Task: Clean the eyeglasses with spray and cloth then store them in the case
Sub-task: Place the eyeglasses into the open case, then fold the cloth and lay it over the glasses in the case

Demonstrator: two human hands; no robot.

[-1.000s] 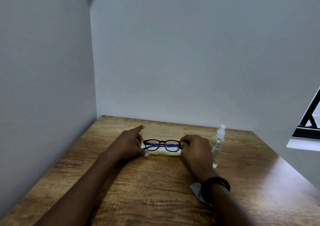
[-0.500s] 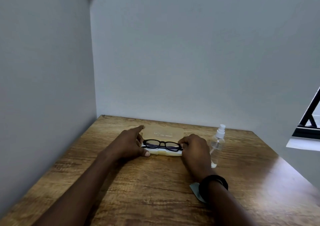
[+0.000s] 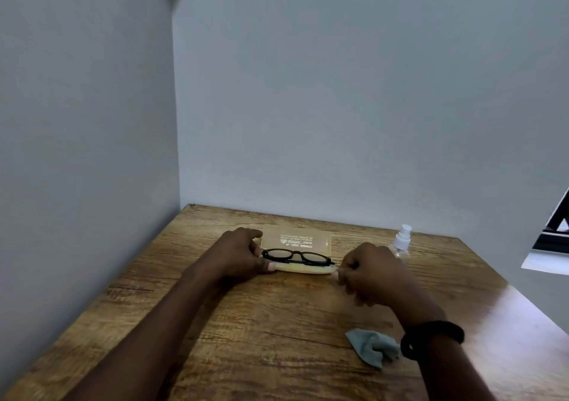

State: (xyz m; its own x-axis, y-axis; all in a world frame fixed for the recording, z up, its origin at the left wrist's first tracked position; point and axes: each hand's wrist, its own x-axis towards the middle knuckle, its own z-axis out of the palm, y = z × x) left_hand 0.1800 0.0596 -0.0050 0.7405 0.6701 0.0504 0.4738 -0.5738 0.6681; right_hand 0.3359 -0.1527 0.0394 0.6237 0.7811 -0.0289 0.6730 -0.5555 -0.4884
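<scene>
On the wooden table [image 3: 277, 323], the left hand [image 3: 237, 254] curls round the left end of the open yellow case [image 3: 297, 242]; the right hand [image 3: 372, 274], fingers curled, pinches its right end. Black eyeglasses [image 3: 297, 257] lie in its tray. A spray bottle [image 3: 401, 242] stands behind the right hand, and a grey cloth [image 3: 371, 350] lies by that wrist.

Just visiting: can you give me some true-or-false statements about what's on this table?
1. The eyeglasses lie in the open case. True.
2. The spray bottle lies on its side. False: it stands upright.
3. The cloth lies on the table, nearer the camera than the case. True.
4. The right hand holds the cloth. False: the cloth lies free.
5. The left hand is at the case's left end. True.
</scene>
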